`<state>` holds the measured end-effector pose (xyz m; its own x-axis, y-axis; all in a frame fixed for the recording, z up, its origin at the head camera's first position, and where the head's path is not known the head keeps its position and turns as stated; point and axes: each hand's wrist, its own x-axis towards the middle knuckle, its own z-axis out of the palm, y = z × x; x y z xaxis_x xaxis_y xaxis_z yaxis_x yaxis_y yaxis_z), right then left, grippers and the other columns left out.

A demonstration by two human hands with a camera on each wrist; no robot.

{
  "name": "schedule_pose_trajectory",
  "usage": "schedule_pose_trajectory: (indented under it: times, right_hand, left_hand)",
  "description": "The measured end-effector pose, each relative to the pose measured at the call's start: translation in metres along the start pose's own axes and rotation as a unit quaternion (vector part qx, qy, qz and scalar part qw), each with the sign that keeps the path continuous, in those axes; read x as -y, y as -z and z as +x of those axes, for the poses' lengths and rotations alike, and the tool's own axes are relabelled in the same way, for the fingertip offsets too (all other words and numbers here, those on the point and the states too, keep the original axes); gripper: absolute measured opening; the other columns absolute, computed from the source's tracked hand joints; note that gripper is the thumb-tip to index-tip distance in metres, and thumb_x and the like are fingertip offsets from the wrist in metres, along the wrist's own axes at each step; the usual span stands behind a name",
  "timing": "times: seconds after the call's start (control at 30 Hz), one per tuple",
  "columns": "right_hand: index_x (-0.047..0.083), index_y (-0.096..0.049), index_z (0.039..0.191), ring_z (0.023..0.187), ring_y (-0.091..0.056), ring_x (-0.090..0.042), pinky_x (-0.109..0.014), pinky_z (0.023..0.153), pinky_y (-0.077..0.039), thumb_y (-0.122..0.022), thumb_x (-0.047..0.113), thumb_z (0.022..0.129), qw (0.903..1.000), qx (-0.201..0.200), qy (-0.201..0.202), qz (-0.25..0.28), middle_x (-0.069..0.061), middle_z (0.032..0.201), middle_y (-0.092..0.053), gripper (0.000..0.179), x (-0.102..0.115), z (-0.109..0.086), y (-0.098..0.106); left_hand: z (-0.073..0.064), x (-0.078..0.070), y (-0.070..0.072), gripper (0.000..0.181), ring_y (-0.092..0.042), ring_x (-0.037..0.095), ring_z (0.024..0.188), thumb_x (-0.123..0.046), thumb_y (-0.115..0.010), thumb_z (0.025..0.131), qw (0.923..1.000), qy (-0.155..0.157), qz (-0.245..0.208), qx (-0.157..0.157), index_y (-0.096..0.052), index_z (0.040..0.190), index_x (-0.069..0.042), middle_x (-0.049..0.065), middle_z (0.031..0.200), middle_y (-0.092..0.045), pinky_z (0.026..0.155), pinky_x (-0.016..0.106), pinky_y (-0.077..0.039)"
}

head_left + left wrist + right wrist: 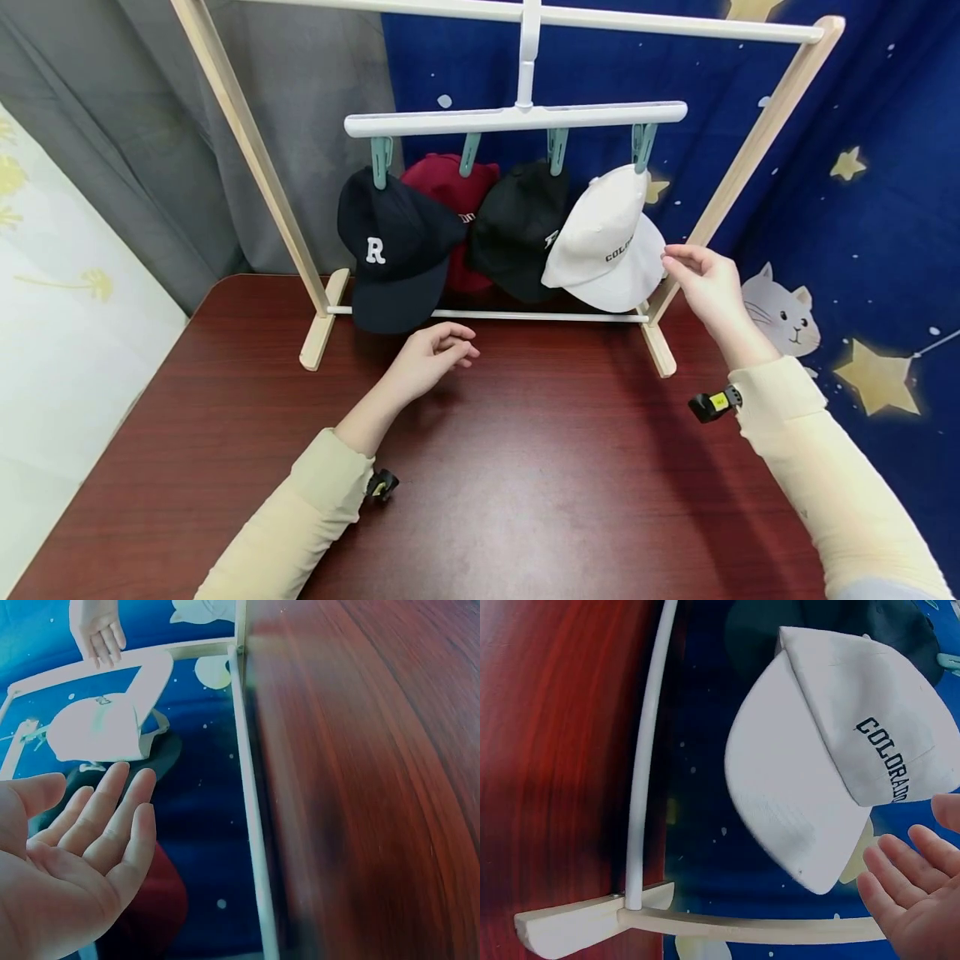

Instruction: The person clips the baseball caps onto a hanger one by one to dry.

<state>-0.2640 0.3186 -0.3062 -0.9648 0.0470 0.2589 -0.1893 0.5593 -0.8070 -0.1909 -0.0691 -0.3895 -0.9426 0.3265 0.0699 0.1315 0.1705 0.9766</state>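
Observation:
Four caps hang side by side from green clips under a white hanger bar [517, 119]. Leftmost is a navy cap [401, 250] with a white R, then a dark red cap [450, 187], a black cap [521, 233] and a white cap [607, 237] lettered COLORADO. My right hand [705, 283] is raised just right of the white cap's brim, fingers loosely bent and holding nothing; its palm shows beside the cap in the right wrist view. My left hand [431, 358] hovers below the navy cap's brim, fingers relaxed, nothing in them.
A wooden-legged rack with a white top rail [637, 21] and a low white crossbar [517, 316] stands at the back of the reddish-brown table [510, 467]. Its right post [750, 158] rises close to my right hand. Grey and blue starry curtains hang behind.

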Motion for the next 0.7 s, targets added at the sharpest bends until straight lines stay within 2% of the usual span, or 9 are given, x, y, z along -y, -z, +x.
schedule_pose_trajectory:
  times: [0.13, 0.2, 0.3, 0.37, 0.43, 0.6, 0.7]
  right_hand:
    - [-0.005, -0.06, 0.122, 0.088, -0.055, 0.01, -0.01, 0.077, -0.042, -0.059, 0.025, 0.096, 0.9992, 0.001, 0.011, -0.038, 0.012, 0.1, -0.065, 0.04, -0.004, -0.008, 0.003]
    - [-0.005, -0.061, 0.121, 0.087, -0.055, 0.011, -0.01, 0.077, -0.042, -0.059, 0.025, 0.096, 0.9988, 0.001, 0.018, -0.045, 0.012, 0.1, -0.065, 0.039, -0.006, -0.011, 0.005]
    - [-0.005, -0.062, 0.119, 0.087, -0.054, 0.012, -0.009, 0.077, -0.042, -0.06, 0.025, 0.096, 0.998, -0.003, 0.03, -0.056, 0.01, 0.1, -0.066, 0.038, -0.008, -0.016, 0.006]
    - [-0.005, -0.062, 0.119, 0.087, -0.054, 0.011, -0.01, 0.077, -0.042, -0.06, 0.024, 0.096, 0.9974, -0.001, 0.036, -0.063, 0.003, 0.103, -0.067, 0.037, -0.008, -0.02, 0.008]
    - [-0.004, -0.063, 0.119, 0.088, -0.053, 0.011, -0.01, 0.078, -0.041, -0.059, 0.025, 0.096, 0.9966, 0.001, 0.038, -0.074, -0.008, 0.108, -0.067, 0.037, -0.008, -0.024, 0.009]
    - [-0.002, -0.062, 0.122, 0.087, -0.051, 0.013, -0.011, 0.076, -0.04, -0.057, 0.026, 0.097, 0.9947, 0.009, 0.04, -0.095, -0.022, 0.115, -0.063, 0.037, -0.009, -0.033, 0.014]
    - [0.0, -0.061, 0.123, 0.087, -0.052, 0.012, -0.01, 0.075, -0.039, -0.056, 0.028, 0.097, 0.9927, 0.008, 0.042, -0.113, -0.021, 0.115, -0.064, 0.038, -0.011, -0.039, 0.017]
  left_hand:
    - [-0.007, -0.006, 0.007, 0.022, -0.066, 0.038, 0.09, -0.007, -0.056, 0.097, 0.9997, 0.003, 0.023, 0.0, -0.06, 0.114, 0.005, 0.021, 0.098, -0.068, 0.083, 0.047, -0.052]
    - [-0.014, -0.018, 0.011, 0.021, -0.067, 0.035, 0.088, -0.005, -0.056, 0.096, 0.9991, 0.003, 0.042, 0.001, -0.06, 0.114, 0.006, 0.022, 0.098, -0.068, 0.082, 0.044, -0.053]
    - [-0.019, -0.022, 0.018, 0.02, -0.068, 0.03, 0.086, -0.006, -0.055, 0.096, 0.9975, -0.003, 0.071, -0.001, -0.06, 0.113, 0.005, 0.019, 0.096, -0.069, 0.08, 0.039, -0.053]
    - [-0.022, -0.022, 0.023, 0.019, -0.068, 0.024, 0.085, -0.007, -0.057, 0.096, 0.9958, -0.011, 0.091, -0.003, -0.062, 0.112, 0.002, 0.015, 0.095, -0.07, 0.079, 0.035, -0.054]
    - [-0.022, -0.015, 0.028, 0.019, -0.068, 0.022, 0.086, -0.01, -0.058, 0.096, 0.9937, -0.02, 0.11, -0.005, -0.062, 0.112, -0.002, 0.011, 0.094, -0.07, 0.077, 0.035, -0.054]
    - [-0.031, -0.023, 0.04, 0.019, -0.067, 0.02, 0.087, -0.012, -0.06, 0.095, 0.9843, -0.042, 0.171, -0.018, -0.063, 0.112, -0.006, 0.003, 0.094, -0.07, 0.074, 0.035, -0.052]
    - [-0.036, -0.026, 0.047, 0.017, -0.065, 0.015, 0.081, -0.014, -0.061, 0.095, 0.9739, -0.058, 0.217, -0.035, -0.064, 0.111, -0.009, -0.001, 0.092, -0.069, 0.071, 0.035, -0.051]
